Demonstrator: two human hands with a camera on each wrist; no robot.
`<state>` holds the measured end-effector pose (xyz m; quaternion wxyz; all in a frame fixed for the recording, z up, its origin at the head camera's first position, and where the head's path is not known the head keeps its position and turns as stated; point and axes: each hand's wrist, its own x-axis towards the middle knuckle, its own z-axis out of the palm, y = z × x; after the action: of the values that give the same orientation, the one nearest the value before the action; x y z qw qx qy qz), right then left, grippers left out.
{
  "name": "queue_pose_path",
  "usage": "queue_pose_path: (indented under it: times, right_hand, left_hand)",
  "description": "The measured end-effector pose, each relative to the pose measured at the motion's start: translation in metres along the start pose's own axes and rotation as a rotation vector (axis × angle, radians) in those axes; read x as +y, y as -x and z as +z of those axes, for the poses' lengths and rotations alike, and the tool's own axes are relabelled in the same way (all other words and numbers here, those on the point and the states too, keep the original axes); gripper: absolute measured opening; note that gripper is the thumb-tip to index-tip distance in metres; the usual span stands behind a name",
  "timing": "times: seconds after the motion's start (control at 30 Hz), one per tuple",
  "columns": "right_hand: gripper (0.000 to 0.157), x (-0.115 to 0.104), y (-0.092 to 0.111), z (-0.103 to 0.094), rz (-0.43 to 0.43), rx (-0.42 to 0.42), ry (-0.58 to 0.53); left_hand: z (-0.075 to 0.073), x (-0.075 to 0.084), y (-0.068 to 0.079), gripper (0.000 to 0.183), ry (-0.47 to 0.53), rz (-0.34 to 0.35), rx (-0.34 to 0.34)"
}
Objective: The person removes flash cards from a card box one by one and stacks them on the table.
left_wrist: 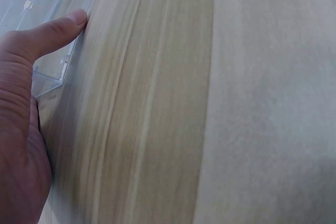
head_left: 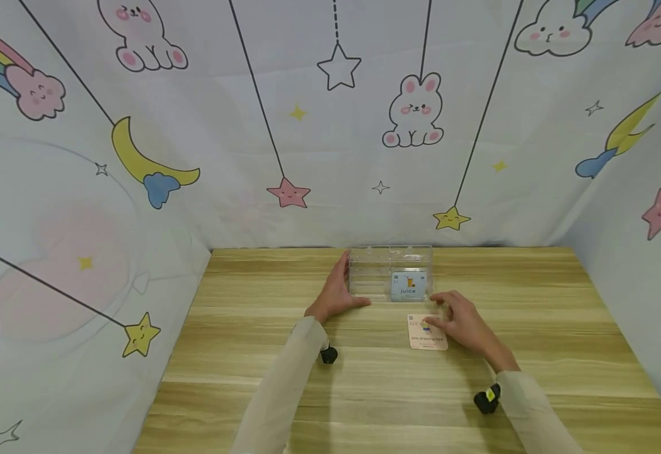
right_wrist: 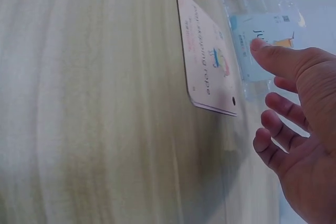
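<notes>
A clear plastic box (head_left: 370, 270) with compartments stands toward the back of the table. My left hand (head_left: 334, 295) holds its left front corner, fingers along the side and thumb (left_wrist: 60, 31) along the front edge. In the box's front right compartment is a light blue card (head_left: 409, 286) marked "juice". Before the box, a pale pink card (right_wrist: 206, 56) reading "play skipping rope" lies with a second layer showing beneath its edge. My right hand (head_left: 462, 321) hovers by its right side with thumb and fingers apart, nothing between them; the thumb overlaps the pink card in the head view.
The wood-grain table (head_left: 251, 353) runs up to a white cloth backdrop (head_left: 330, 139) printed with bunnies, stars and moons. More of this cloth hangs at the left and right sides. A small black device sits at each wrist.
</notes>
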<state>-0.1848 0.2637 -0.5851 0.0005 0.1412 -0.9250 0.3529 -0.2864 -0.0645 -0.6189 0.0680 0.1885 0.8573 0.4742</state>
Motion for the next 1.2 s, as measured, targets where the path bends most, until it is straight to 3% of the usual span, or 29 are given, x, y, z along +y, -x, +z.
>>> queue_pose_path:
  times: [0.53, 1.2]
  right_hand:
    - [0.054, -0.016, -0.021, -0.008, -0.023, 0.055, -0.069]
    - [0.058, -0.018, -0.028, -0.005, -0.004, 0.077, -0.078]
  left_hand:
    - [-0.001, -0.001, -0.001, 0.138, -0.001, 0.005, -0.005]
    - [0.000, -0.003, -0.002, 0.138, -0.005, 0.011, -0.003]
